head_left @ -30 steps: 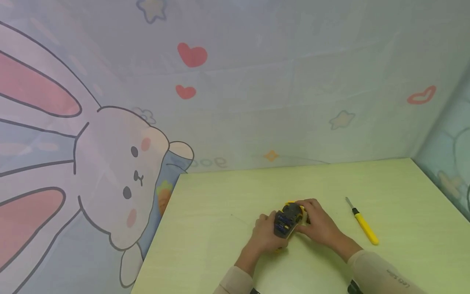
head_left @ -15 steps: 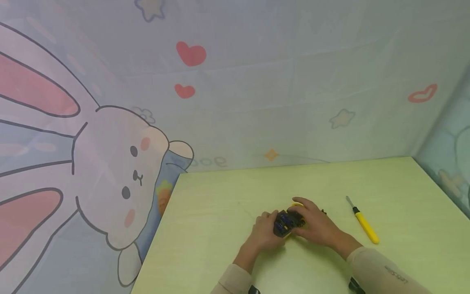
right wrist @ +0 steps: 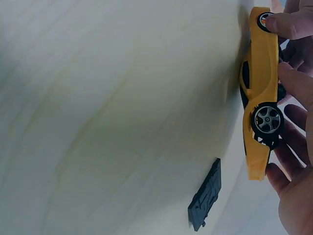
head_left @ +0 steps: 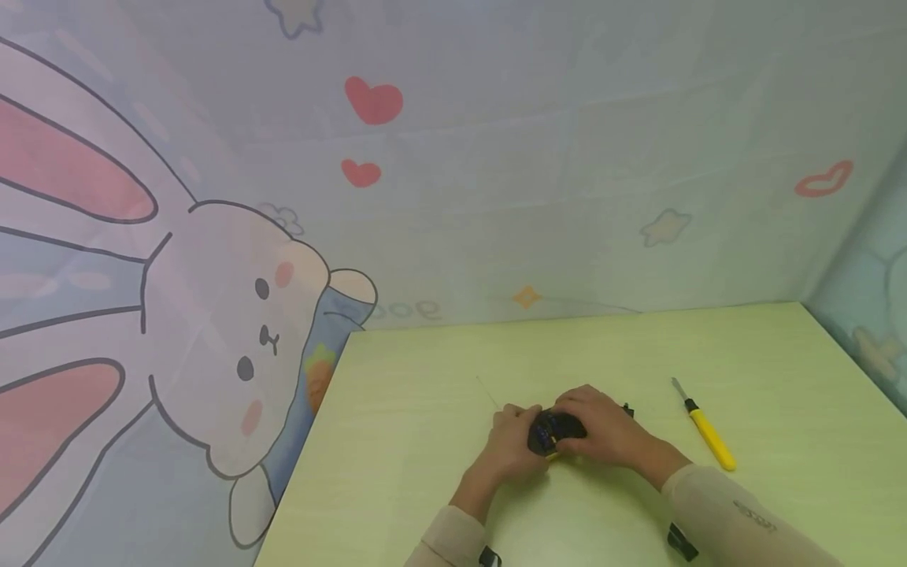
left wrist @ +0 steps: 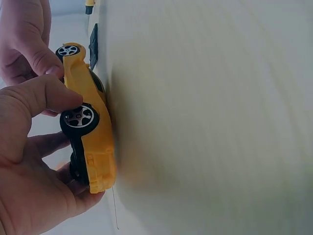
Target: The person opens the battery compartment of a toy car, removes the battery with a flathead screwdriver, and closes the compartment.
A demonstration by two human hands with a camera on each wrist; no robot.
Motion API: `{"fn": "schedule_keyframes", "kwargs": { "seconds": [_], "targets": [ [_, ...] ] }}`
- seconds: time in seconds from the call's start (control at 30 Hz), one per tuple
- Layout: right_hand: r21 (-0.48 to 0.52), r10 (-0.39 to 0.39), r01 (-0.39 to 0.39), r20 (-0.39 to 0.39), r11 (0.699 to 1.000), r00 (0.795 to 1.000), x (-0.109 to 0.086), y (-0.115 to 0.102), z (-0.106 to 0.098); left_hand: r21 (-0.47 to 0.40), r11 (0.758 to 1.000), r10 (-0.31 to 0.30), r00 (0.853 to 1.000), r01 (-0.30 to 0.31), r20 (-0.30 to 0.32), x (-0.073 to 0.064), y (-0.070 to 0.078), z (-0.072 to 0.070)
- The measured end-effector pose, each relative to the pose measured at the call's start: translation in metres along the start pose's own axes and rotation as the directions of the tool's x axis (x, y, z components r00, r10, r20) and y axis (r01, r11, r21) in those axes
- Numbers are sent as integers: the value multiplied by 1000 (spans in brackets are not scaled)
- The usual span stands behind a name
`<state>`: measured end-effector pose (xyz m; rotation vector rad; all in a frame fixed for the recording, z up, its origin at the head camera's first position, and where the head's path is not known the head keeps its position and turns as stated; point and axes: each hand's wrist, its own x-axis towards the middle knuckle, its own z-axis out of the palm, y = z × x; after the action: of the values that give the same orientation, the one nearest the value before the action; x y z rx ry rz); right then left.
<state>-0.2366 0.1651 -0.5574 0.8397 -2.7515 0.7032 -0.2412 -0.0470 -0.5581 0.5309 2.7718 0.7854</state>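
A yellow toy car (left wrist: 98, 147) with black wheels lies upside down at the tabletop, its dark underside (head_left: 542, 435) facing up in the head view. My left hand (head_left: 512, 447) grips one end, with the thumb (left wrist: 58, 95) beside a wheel in the left wrist view. Over the other end lies my right hand (head_left: 602, 425), its fingers and thumb curled about the car's sides and underside; they hide much of that end. A thin wire (left wrist: 115, 208) sticks out from the car's left-hand end. Whether the roof touches the table cannot be told.
A flat black plate (right wrist: 205, 196) lies on the table just beyond my right hand. Farther right rests a screwdriver (head_left: 705, 429) with a yellow handle. The pale table (head_left: 411, 378) meets a printed cloth wall (head_left: 460, 236) at its back edge.
My right hand has shifted over the car's right end, covering the yellow edge that showed before. The black plate has come into sight behind that hand. My left hand keeps its grip.
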Motion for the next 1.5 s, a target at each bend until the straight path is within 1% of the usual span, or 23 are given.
{"fn": "schedule_keyframes", "kwargs": {
  "seconds": [0.07,0.17,0.33,0.43,0.53,0.7,0.97,1.13,1.3,1.5],
  "targets": [
    [-17,6,-5,19,1000,1000,1,1,-1,5,1000,-16,1000,16,-6,-1,1,0],
    [-23,25,-24,46,999,999,2,0,-2,40,999,-16,1000,17,-16,-2,3,-1],
    [-26,69,-67,77,997,995,3,-2,-3,88,996,1,1000,1,-20,-3,5,-3],
    [-34,84,-81,92,996,992,3,-3,-4,96,995,13,1000,-12,-11,-3,6,-5],
    [-39,82,-79,104,996,991,3,-3,-6,93,995,26,1000,-26,5,-4,5,-6],
    [-36,54,-50,112,998,992,2,-6,-8,92,995,37,999,-39,20,-5,3,-6],
    [-58,10,-3,121,998,993,-1,-10,-8,151,988,43,999,-43,3,-8,3,-4],
    [-133,-3,20,126,991,992,-2,-12,-7,155,987,35,999,-34,-4,-8,8,-6],
    [-233,-44,70,117,970,992,-2,-16,-7,152,988,22,1000,-20,-10,-8,8,-7],
    [-282,-67,98,118,955,991,-2,-19,-6,145,989,23,1000,-20,-15,-9,7,-6]
  ]
}}
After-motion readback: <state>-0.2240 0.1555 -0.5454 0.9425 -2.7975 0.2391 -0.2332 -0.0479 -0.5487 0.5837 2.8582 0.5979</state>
